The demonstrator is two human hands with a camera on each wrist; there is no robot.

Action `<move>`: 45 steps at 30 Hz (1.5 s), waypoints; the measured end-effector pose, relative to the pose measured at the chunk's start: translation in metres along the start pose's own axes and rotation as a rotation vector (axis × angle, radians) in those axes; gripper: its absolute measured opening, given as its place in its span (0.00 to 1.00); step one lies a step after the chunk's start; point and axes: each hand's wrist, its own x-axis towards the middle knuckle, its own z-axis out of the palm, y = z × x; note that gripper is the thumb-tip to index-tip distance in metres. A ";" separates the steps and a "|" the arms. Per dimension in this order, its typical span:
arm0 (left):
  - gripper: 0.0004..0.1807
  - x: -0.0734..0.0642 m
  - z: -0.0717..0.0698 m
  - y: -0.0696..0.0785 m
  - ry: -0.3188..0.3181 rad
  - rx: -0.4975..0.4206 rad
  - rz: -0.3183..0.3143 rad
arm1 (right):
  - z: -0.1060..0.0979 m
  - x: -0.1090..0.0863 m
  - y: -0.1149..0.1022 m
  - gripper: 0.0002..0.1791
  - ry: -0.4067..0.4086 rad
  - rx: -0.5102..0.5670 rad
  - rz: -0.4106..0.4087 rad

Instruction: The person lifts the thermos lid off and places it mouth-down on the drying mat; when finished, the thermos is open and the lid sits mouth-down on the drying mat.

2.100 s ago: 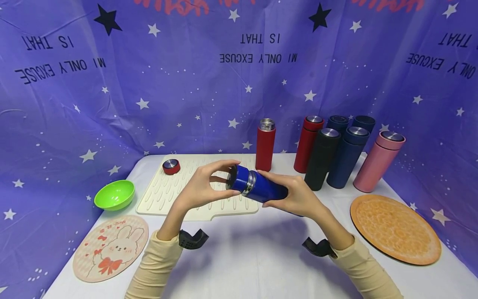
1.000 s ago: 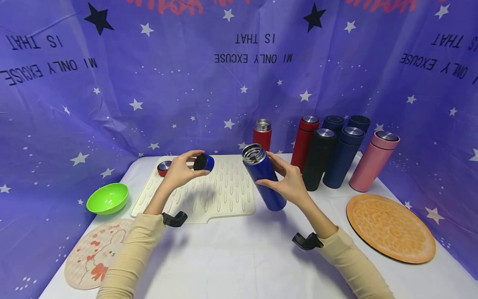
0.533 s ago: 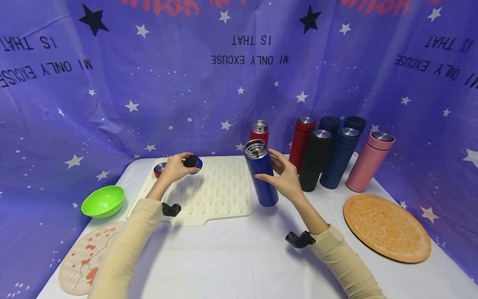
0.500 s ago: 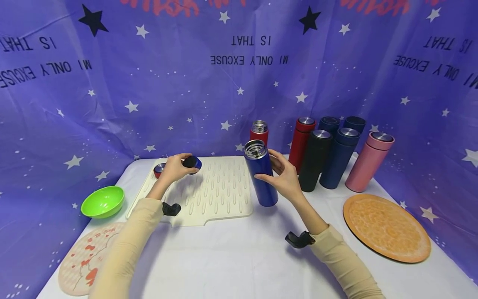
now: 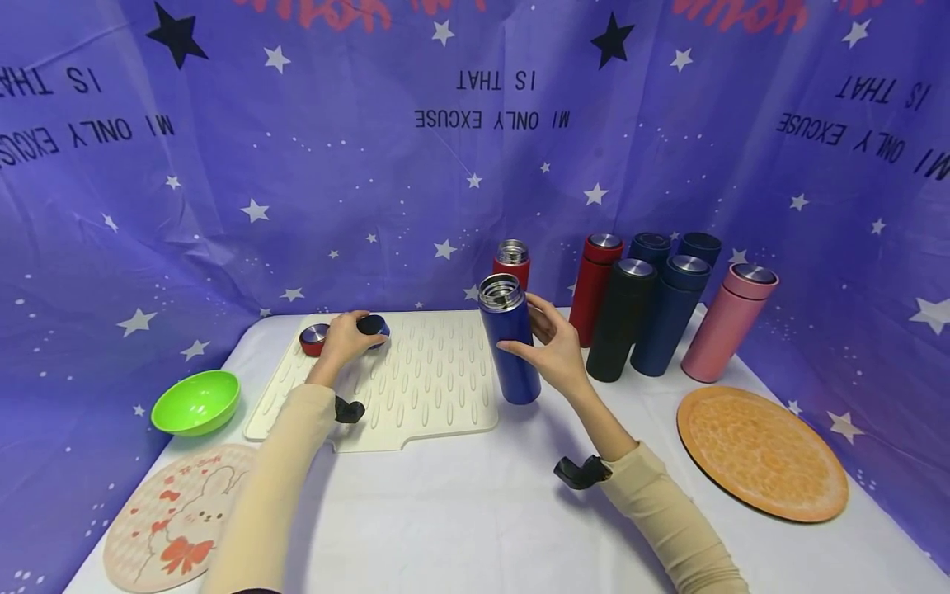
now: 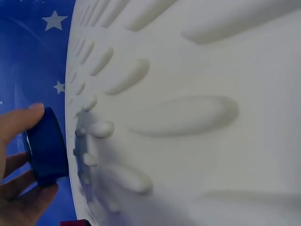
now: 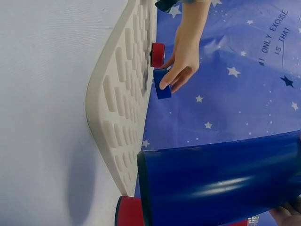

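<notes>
A purple-blue cloth (image 5: 371, 190) printed with stars and lettering hangs behind a white-covered bench (image 5: 445, 520). On it lies a cream mat (image 5: 430, 392), round-cornered and studded with elongated raised ovals. To the right is a flat orange disc (image 5: 764, 454); to the left, a pale round mat (image 5: 156, 540) with a rabbit print.

The blue bottle (image 5: 508, 326), a smooth, glossy cylinder with a threaded metal neck, is uncapped and slightly tilted above the bench; the right hand (image 5: 558, 348) has its grip around it. Behind it stands a red bottle (image 5: 512, 266), also open. Two bottles are thus uncapped, while six duller ones at the right, among them the pink bottle (image 5: 730, 326), wear their lids.

A shiny green bowl (image 5: 195, 406) sits near the cream mat. The left hand (image 5: 343, 342) pinches the blue cap (image 6: 47, 148), a short cylinder, in a narrow grip just above the cream mat. Setting it down seems unfinished, whereas the red cap (image 5: 314, 337), silver disc upward, already rests there.
</notes>
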 end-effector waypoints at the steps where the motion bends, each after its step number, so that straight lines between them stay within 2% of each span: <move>1: 0.38 0.001 0.001 0.000 0.002 0.014 0.003 | 0.001 0.000 0.001 0.44 0.005 -0.003 0.005; 7: 0.39 0.007 0.002 0.001 -0.032 0.070 -0.022 | 0.004 0.003 0.004 0.44 0.028 0.032 0.037; 14: 0.38 0.002 0.001 0.000 -0.029 0.085 -0.044 | 0.008 -0.001 -0.019 0.43 0.042 0.057 0.052; 20: 0.40 0.001 0.006 -0.004 -0.038 0.048 -0.064 | 0.008 0.006 0.015 0.43 0.107 0.076 0.100; 25: 0.40 -0.007 0.008 -0.008 -0.006 -0.016 -0.052 | 0.008 0.007 0.023 0.42 0.132 0.070 0.103; 29: 0.38 -0.017 0.007 -0.008 0.056 -0.076 -0.034 | 0.009 0.009 0.027 0.42 0.138 0.078 0.103; 33: 0.38 -0.030 0.004 -0.003 0.083 -0.152 -0.016 | 0.009 0.013 0.033 0.43 0.153 0.090 0.119; 39: 0.38 -0.060 -0.005 0.002 0.087 -0.205 -0.014 | 0.009 0.023 0.045 0.44 0.198 0.109 0.135; 45: 0.39 -0.099 -0.012 0.004 0.034 -0.193 -0.042 | 0.008 0.028 0.057 0.44 0.247 0.131 0.164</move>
